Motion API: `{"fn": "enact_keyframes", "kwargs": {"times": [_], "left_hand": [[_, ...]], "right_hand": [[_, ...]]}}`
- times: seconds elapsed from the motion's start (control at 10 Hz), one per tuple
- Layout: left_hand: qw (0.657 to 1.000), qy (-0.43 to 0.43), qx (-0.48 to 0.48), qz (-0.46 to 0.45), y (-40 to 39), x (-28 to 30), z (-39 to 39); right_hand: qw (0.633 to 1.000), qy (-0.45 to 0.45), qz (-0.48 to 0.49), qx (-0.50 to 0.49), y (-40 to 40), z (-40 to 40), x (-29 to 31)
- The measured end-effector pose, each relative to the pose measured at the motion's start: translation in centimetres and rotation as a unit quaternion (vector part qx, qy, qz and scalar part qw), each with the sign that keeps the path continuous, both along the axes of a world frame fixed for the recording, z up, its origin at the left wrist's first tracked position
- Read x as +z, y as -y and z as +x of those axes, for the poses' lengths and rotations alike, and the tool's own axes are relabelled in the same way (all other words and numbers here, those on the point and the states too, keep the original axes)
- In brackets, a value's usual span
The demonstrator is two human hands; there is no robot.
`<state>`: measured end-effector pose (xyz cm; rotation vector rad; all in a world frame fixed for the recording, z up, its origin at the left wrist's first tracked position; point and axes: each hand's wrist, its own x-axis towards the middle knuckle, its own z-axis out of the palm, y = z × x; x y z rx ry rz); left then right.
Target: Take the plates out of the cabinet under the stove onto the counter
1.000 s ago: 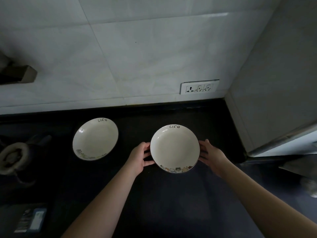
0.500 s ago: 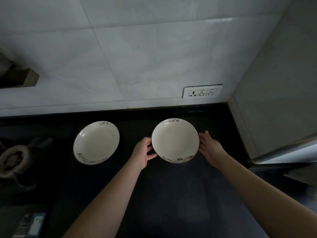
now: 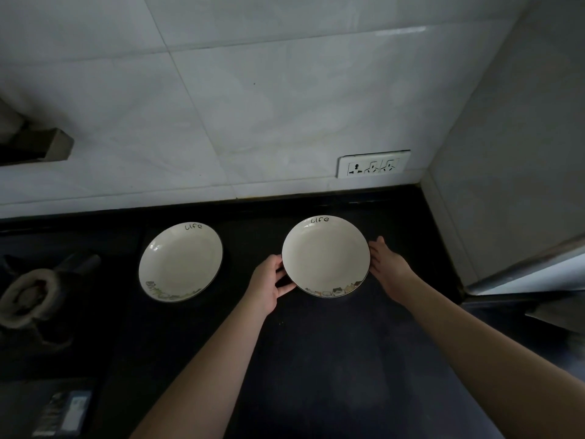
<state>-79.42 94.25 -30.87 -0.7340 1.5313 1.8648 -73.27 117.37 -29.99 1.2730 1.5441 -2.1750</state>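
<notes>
far left, a stove burner (image 3: 30, 296) sits in shadow at the edge of the black counter (image 3: 316, 359). next along, the first plate (image 3: 180, 262) is already down flat on the counter, cream-white, shallow, "life" lettered on its far rim and a band of little pictures on the near rim.

now the action: the left hand (image 3: 269, 282) has its thumb over the near-left rim of the second plate (image 3: 325, 256) with fingers curled underneath, so it's gripping. the plate matches its neighbour, same lettering, same picture band, well apart from it and close to the back wall under the socket panel (image 3: 373, 164). whether it's fully resting on the counter or a touch above, hard to call in this dim light.

on the right, the right hand (image 3: 387, 267) lies against the plate's right edge, fingers fairly straight, steadying rather than clasping.

this looks like the set-down step. next up, i'd say: settle the plate flat, slide both hands out, go back down for any remaining plates.
</notes>
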Motion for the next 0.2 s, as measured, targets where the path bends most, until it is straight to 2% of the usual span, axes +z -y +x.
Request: {"fn": "enact_keyframes", "kwargs": {"times": [0.1, 0.2], "left_hand": [[1.0, -0.006, -0.002, 0.001, -0.02, 0.3, 0.23], [0.999, -0.009, 0.005, -0.052, -0.11, 0.73, -0.25]], "right_hand": [[1.0, 0.007, 0.011, -0.004, 0.12, 0.22, -0.2], [0.999, 0.017, 0.046, -0.006, -0.15, 0.85, -0.74]]}}
